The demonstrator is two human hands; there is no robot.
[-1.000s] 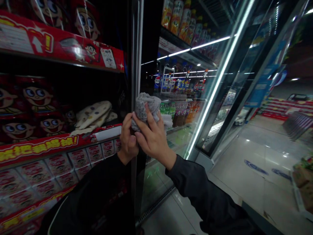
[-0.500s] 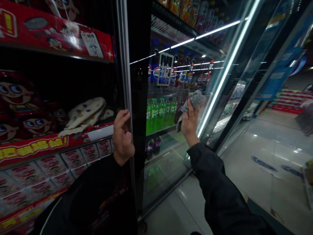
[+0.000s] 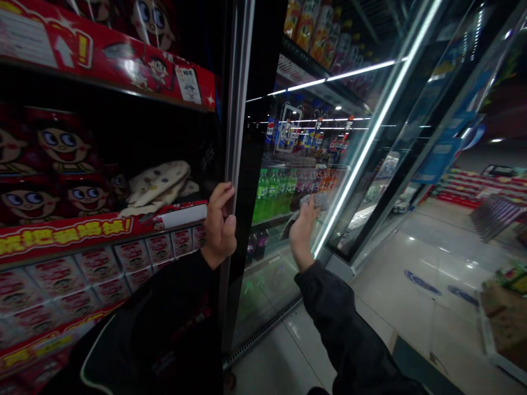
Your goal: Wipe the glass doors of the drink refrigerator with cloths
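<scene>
Pale tiled floor (image 3: 382, 285); crumpled grey cloth (image 3: 317, 202) clutched in right hand (image 3: 303, 230); left hand (image 3: 220, 227) loosely cupped; black-framed cooler (image 3: 263, 77) holding green bottles (image 3: 274, 192)

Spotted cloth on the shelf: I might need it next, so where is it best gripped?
Pinch the spotted cloth by its upper fold, probably from the open front. It lies loosely bunched, so that fold stands raised, while red packs sit to its left. The left hand looks nearer, holding nothing visible.
</scene>
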